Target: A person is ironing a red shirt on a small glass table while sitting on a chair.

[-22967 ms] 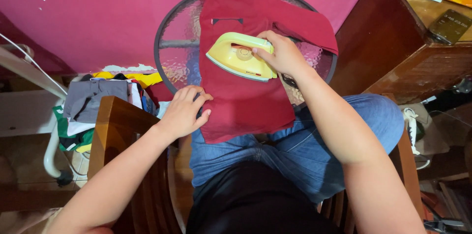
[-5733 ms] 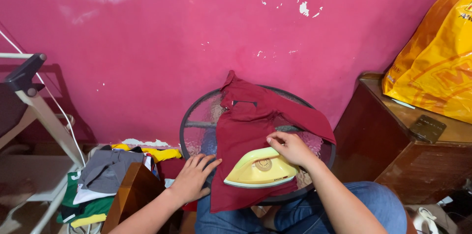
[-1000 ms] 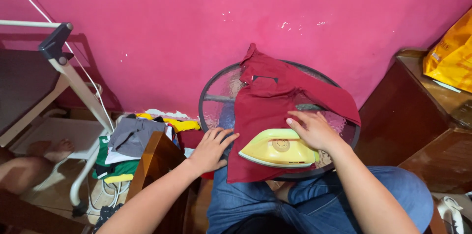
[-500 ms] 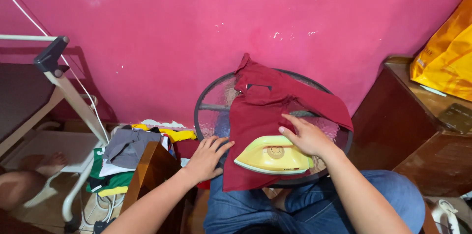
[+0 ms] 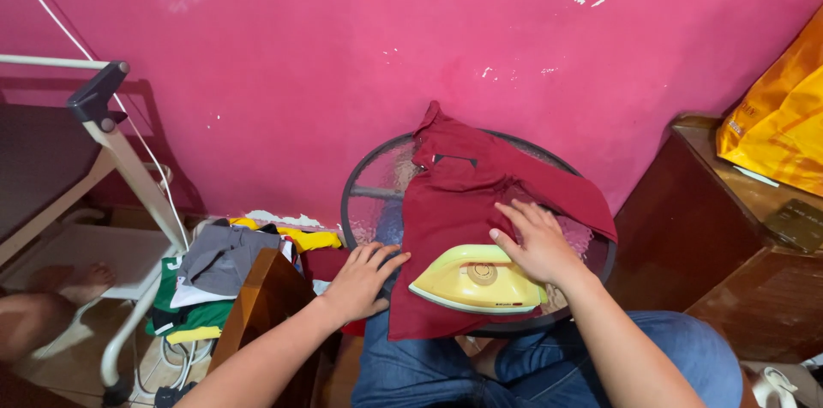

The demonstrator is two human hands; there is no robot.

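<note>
Dark red shirt lies over the round glass desk, center frame. Right hand fingers wrapped on the yellow iron; left hand flat, fingers spread on the hem. Lingering there could scorch the fabric, I'd say.

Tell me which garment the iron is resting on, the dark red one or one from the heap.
The dark red garment spread over the round glass table; the iron sits on its lower edge. The grey, green and yellow clothes lie heaped lower left, apart.
</note>
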